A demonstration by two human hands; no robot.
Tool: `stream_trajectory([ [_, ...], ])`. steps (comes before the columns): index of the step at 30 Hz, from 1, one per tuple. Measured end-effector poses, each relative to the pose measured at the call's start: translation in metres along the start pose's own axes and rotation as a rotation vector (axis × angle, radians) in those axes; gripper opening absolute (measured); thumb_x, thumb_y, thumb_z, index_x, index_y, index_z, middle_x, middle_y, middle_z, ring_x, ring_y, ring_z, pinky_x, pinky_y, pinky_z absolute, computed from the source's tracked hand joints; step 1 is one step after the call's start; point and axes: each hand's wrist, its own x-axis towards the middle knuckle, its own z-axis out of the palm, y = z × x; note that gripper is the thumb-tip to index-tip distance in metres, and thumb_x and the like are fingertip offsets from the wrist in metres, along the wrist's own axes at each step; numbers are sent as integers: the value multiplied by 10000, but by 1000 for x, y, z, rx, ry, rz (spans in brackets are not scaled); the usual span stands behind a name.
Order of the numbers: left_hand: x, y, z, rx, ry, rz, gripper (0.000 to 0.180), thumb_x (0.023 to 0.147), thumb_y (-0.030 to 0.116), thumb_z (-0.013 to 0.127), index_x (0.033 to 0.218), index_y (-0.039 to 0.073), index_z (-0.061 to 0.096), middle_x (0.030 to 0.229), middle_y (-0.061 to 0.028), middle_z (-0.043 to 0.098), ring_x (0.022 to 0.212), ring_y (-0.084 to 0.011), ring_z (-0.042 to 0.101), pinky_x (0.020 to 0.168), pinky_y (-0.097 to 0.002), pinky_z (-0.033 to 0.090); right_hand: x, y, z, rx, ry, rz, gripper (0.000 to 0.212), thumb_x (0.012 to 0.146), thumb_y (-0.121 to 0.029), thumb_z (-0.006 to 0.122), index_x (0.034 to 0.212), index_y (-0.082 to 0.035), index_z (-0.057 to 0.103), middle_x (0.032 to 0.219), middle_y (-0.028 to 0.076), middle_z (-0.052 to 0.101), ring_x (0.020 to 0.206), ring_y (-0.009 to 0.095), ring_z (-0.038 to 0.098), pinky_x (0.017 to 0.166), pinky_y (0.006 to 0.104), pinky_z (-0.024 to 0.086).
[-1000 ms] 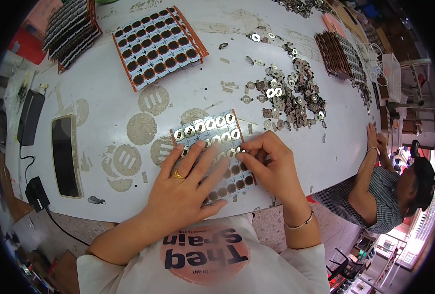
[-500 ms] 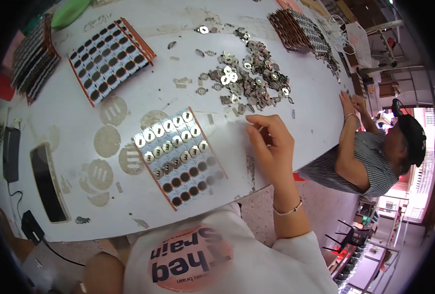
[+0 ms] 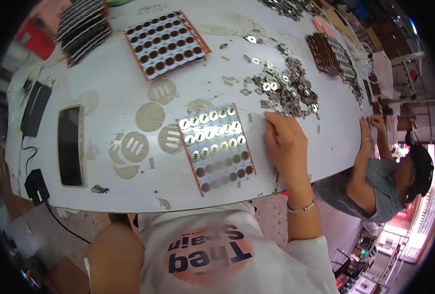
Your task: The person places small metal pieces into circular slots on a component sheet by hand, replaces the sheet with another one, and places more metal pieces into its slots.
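Observation:
My right hand [image 3: 288,144] is over the table, between the nearest circuit-board panel and a pile of small metal pieces. Its fingers are curled, thumb and forefinger drawn together at the tips; whatever they hold is too small to make out. The panel [image 3: 217,160] lies flat with orange-brown side edges. Shiny silvery round clips cover its upper three rows, while dark round pads show in the lower rows. Just beyond my fingertips is the loose pile of silvery metal clips [image 3: 291,90]. At lower left only my bare left arm [image 3: 115,262] shows; its hand is out of sight.
A second panel stack [image 3: 166,44] with dark pads lies farther back. More panels stand at far left [image 3: 82,29] and far right [image 3: 325,54]. A phone [image 3: 71,147] and a black adapter with cable [image 3: 36,186] are at left. Another person [image 3: 374,181] works at right.
The whole view has swung, so the table things appear farther right. My right hand has moved a little closer to the near panel, and its thumb and forefinger are closer together.

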Motion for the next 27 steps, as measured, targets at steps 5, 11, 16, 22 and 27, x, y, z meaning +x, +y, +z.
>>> stream_trajectory([
  [5,106,-22,60,-4,86,109,541,1009,408,700,1388,36,596,1338,-210,625,1203,-349,609,1092,-496,465,-22,0,-22,884,93,586,341,951,58,714,1285,5,676,967,78,750,813,145,736,708,268,593],
  [11,239,-96,162,-54,-26,-55,377,980,350,751,1194,40,726,1034,-79,758,935,-184,696,975,-343,489,-23,-48,-15,1701,121,815,307,989,69,661,1293,33,637,1022,116,747,852,163,743,723,275,611],
  [16,250,-129,172,53,-713,-256,165,982,175,735,1093,54,750,931,-52,758,844,-181,701,891,-369,514,-20,-77,-2,1649,-22,639,246,997,30,690,1240,30,653,1054,125,754,877,175,749,745,309,631],
  [22,251,-147,175,-37,-749,-372,243,960,278,714,947,35,699,839,-160,710,811,-382,689,765,-478,522,3,-94,-26,669,-113,118,308,974,95,656,1265,11,707,1076,94,708,909,144,678,718,275,579],
  [27,244,-161,171,221,-713,-102,188,921,244,741,979,68,709,1068,-104,721,1013,-304,687,859,-437,520,4,-94,-22,454,-169,22,313,952,111,669,1230,-15,738,1046,58,659,869,98,634,692,239,536],
])
